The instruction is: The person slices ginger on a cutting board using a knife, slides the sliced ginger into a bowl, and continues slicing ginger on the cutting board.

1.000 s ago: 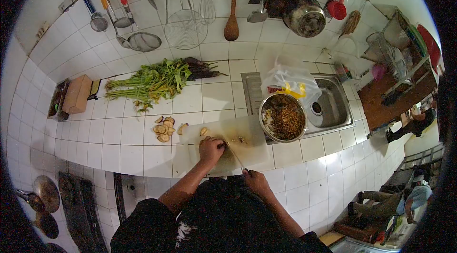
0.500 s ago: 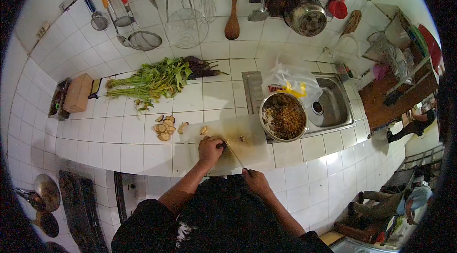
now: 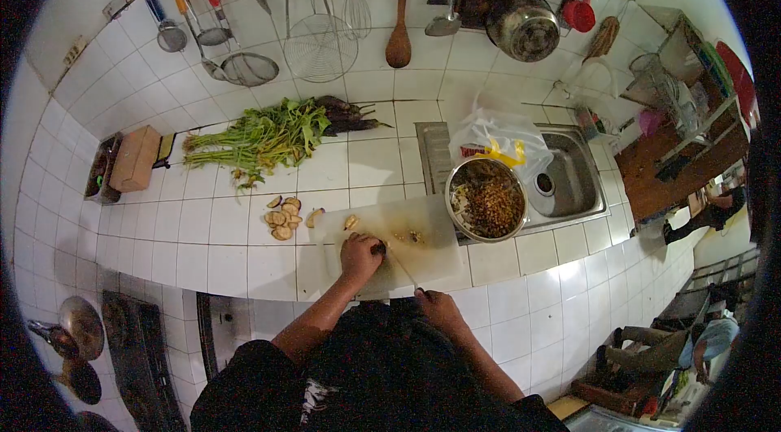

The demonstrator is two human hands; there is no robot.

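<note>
My left hand (image 3: 359,259) is closed over the cutting board (image 3: 435,257), its fingers wrapped round a dark piece of eggplant (image 3: 378,249) that is mostly hidden. A knife (image 3: 403,269) is gripped by the handle in my right hand (image 3: 440,310) at the counter's front edge, its blade reaching up to the eggplant by my left fingers. Small cut bits (image 3: 415,236) lie on the board to the right, and a pale slice (image 3: 351,222) lies behind my left hand. Left of the board is a pile of eggplant slices (image 3: 282,218).
A metal pot (image 3: 486,200) of brown food stands right of the board, before the sink (image 3: 573,172) and a plastic bag (image 3: 500,135). Leafy greens (image 3: 268,135) and dark eggplants (image 3: 354,117) lie behind. Utensils hang above. Another person (image 3: 700,346) is at far right.
Hardly anything differs. My left hand and the knife stay in nearly the same place, with the whole view shifted very slightly.
</note>
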